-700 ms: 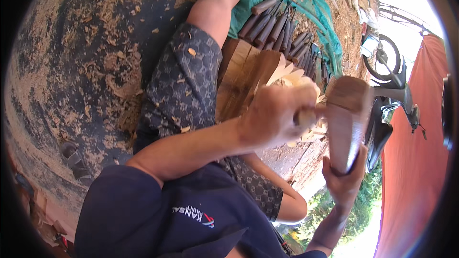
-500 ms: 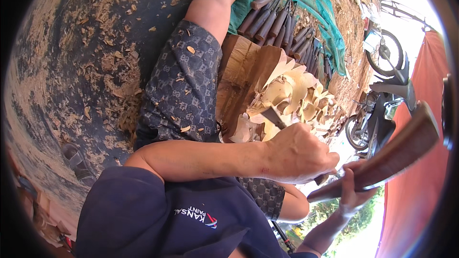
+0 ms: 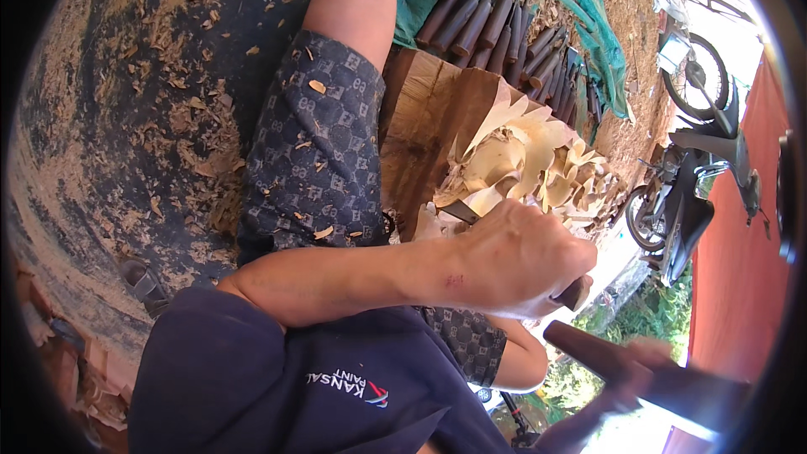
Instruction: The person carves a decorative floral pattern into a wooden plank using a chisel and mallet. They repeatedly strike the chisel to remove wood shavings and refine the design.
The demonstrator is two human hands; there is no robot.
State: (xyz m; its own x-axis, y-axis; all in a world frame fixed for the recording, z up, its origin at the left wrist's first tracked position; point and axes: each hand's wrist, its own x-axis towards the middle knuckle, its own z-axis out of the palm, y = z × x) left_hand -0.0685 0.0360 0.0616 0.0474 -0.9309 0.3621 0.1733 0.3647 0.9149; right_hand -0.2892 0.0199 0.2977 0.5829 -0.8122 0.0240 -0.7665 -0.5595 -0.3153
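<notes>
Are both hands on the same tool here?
No: the left hand grips a chisel, its butt showing beyond the fist, while the right hand holds a separate dark, club-like tool.

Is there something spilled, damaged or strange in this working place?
Wood shavings lie untidily over the dark ground and the patterned shorts. A small reddish mark near the wrist of the left hand could be a scrape; I cannot tell. The motorbike appears sideways, probably because the view is tilted.

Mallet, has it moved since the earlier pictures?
Yes: the mallet has moved down the picture, away from the motorbike.
</notes>
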